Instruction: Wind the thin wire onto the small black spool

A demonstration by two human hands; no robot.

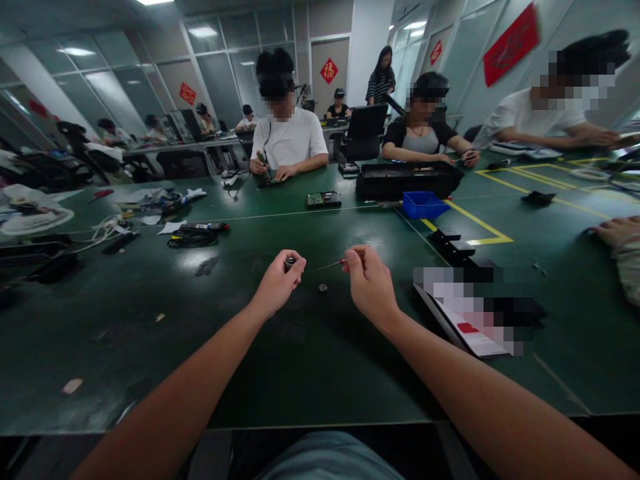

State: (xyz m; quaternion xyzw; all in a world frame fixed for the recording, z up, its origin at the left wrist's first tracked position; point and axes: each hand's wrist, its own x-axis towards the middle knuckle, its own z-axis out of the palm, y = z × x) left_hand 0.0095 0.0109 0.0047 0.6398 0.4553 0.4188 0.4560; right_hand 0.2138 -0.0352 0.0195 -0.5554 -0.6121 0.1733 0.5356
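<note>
My left hand is closed around a small dark cylindrical part, whose round end shows between thumb and fingers. Opposite it, my right hand grips a screwdriver with a red handle; its thin shaft points left toward the left hand, with a gap between. On the green table, just below the space between both hands, lies a small round metallic piece. Most of the cylindrical part and the screwdriver handle is hidden by my fingers.
Ahead lie a circuit board drive, a blue bin and a long black housing. Coiled black cable rests left. A white booklet is near my right forearm. Co-workers sit across the table; another person's hand is at the right edge.
</note>
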